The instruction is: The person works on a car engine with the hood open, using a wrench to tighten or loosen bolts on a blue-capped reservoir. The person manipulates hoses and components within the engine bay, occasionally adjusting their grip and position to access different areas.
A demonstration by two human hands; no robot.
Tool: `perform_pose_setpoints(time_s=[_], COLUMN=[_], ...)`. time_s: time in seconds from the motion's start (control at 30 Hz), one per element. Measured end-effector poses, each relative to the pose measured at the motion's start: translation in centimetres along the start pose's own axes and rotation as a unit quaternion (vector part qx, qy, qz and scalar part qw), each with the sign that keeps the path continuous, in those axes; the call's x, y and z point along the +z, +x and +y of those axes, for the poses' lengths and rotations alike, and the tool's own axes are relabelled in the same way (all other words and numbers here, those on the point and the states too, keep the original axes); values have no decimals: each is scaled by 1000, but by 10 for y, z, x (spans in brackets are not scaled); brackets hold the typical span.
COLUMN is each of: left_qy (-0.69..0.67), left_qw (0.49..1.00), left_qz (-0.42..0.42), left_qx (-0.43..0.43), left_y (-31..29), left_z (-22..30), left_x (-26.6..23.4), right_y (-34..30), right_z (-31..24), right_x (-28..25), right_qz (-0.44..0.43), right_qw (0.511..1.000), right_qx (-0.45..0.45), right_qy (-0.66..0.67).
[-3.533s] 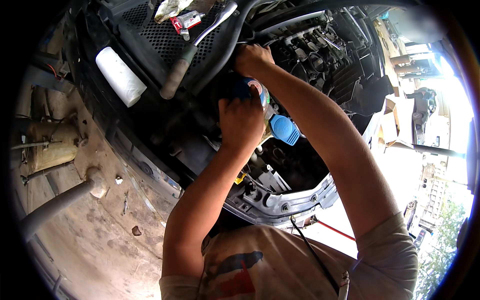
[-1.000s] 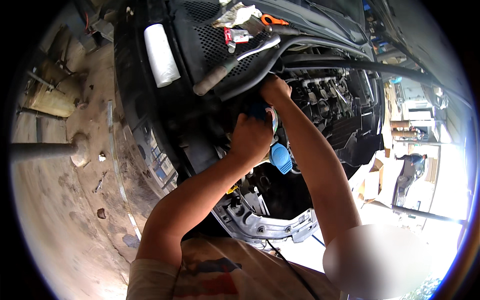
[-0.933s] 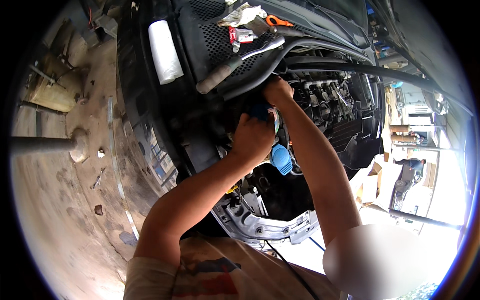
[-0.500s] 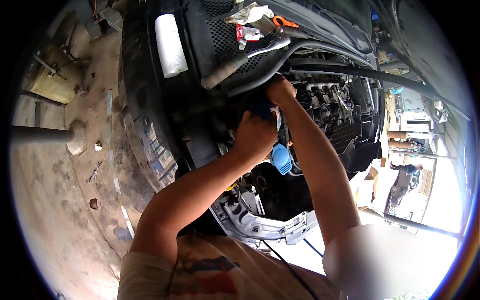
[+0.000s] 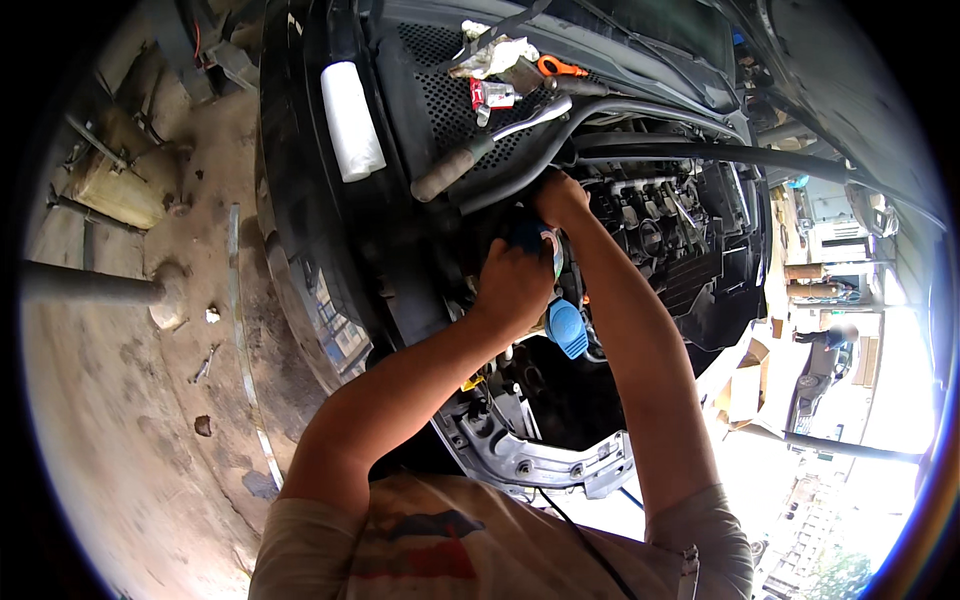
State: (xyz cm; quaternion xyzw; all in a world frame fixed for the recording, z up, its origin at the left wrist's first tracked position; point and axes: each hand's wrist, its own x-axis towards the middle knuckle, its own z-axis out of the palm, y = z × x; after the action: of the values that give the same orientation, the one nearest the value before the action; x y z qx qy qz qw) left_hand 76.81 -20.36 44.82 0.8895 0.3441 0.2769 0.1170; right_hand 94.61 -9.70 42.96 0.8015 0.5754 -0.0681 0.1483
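Both my hands reach down into the engine bay of a black car. My left hand (image 5: pixel 515 285) is closed, its fingers curled by a dark blue item (image 5: pixel 527 233) with a pale, coloured edge; I cannot make out what it is. Beyond it, my right hand (image 5: pixel 562 198) is curled down beside the end of a thick black hose (image 5: pixel 515 180). Its fingertips, and whatever they grip, are hidden in shadow. Just below my left hand, between my forearms, a light blue reservoir cap (image 5: pixel 566 328) shows.
On the perforated cowl (image 5: pixel 425 55) lie a long-handled tool (image 5: pixel 450 172), a red and white tube (image 5: pixel 490 95), a crumpled rag (image 5: pixel 495 57) and an orange-ended tool (image 5: pixel 560 67). A white roll (image 5: pixel 352 122) rests on the fender. The engine (image 5: pixel 650 210) is at right, a metal post (image 5: pixel 95 289) at left.
The view has shifted slightly, so the car sits a little lower and further right. Both hands keep to the same spots in the engine bay.
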Motion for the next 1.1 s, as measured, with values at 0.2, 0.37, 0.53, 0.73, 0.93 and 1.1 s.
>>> perform_pose_setpoints(time_s=[0.2, 0.37, 0.53, 0.73, 0.93, 1.1], left_qy=[-27, -5, 33, -117, -791, -826], left_qw=[1000, 1000, 999, 992, 367, 293], left_qz=[-6, -29, -9, -15, -206, -175], left_qx=[-12, 4, 26, 48, -444, -448], left_y=[2, 2, -6, -19, -106, -153], left_z=[1, 3, -6, 28, 45, 38], left_x=[6, 2, 14, -43, -89, -119], right_y=[-67, -159, -258, -354, -416, -434], right_z=[26, 48, 45, 33, -6, -48], right_x=[-16, 7, 8, 41, 26, -5], right_qz=[120, 252, 216, 215, 247, 295], right_qw=[961, 864, 826, 742, 696, 770], right_qx=[-44, -7, 68, 127, 89, 13], right_qy=[244, 436, 515, 623, 669, 565])
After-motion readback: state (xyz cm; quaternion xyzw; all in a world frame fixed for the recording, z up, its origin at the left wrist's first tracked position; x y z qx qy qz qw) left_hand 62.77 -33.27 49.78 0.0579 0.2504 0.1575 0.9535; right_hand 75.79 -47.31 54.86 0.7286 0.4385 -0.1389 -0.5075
